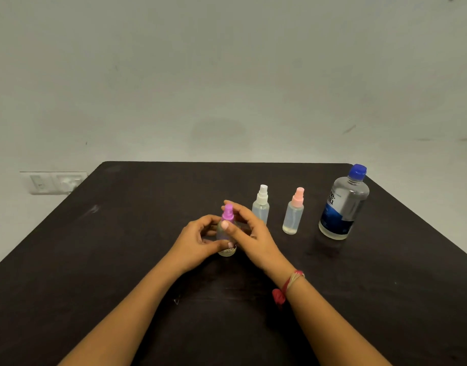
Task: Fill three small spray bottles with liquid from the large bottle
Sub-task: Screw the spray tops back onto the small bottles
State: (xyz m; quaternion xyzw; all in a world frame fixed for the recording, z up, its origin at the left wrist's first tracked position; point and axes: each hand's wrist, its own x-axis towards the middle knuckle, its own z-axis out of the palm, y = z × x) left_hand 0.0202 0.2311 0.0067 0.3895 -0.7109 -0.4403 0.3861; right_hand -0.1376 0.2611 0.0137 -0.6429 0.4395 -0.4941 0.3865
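purple-cap bottle [227, 213] upright btwn both hands; l fingers [210, 221] wrap body, r fingers [243, 210] pinch its neck

- dark table [121, 247], matte, faintly scuffed
- purple-capped spray bottle [227, 216] upright near the middle
- white-capped spray bottle [260, 210] upright, just behind and to its right
- pink-capped spray bottle [293, 215] upright, right of the white one, apart
- large blue-capped bottle [344, 207] upright, farthest right, near the far corner
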